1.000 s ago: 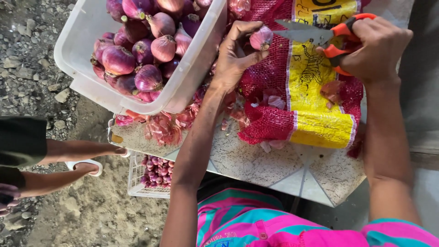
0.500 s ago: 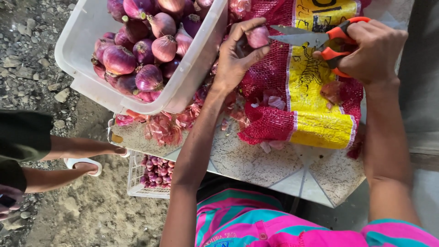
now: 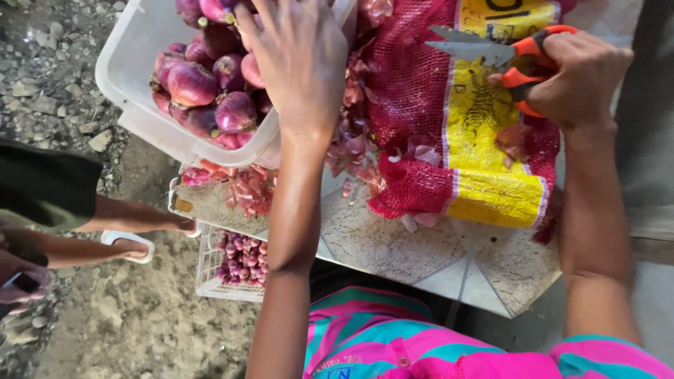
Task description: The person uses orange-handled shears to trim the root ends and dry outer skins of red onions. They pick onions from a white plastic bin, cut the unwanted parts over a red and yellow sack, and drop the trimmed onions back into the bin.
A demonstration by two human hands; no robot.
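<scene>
- Your left hand (image 3: 298, 67) is stretched over the near rim of the tub (image 3: 140, 126), fingers spread wide and palm down above the onions (image 3: 210, 91). You cannot tell whether anything sits under the palm.
- Your right hand (image 3: 579, 81) is closed round the orange handles of the scissors (image 3: 491, 52), blades nearly together and pointing left over the sack (image 3: 449, 119).
- The tub hangs off the slab's far-left corner and looks well filled with trimmed red onions, so a good share of the work seems done.
- The sack, red mesh with a yellow panel, lies flat and slack across the far middle of the slab (image 3: 421, 245). Judging from that, few onions are left in it, though its inside is hidden.
- Skins (image 3: 246, 189) and cuttings are heaped at the slab's left edge and along the sack's left side, not cleared away.
- A crate (image 3: 239, 260) with small onions sits on the ground below the slab's left edge, apparently a separate lot.
- Another person's leg (image 3: 133, 221) and sandalled foot (image 3: 126, 245) rest on the ground left of the slab, apart from your hands.
</scene>
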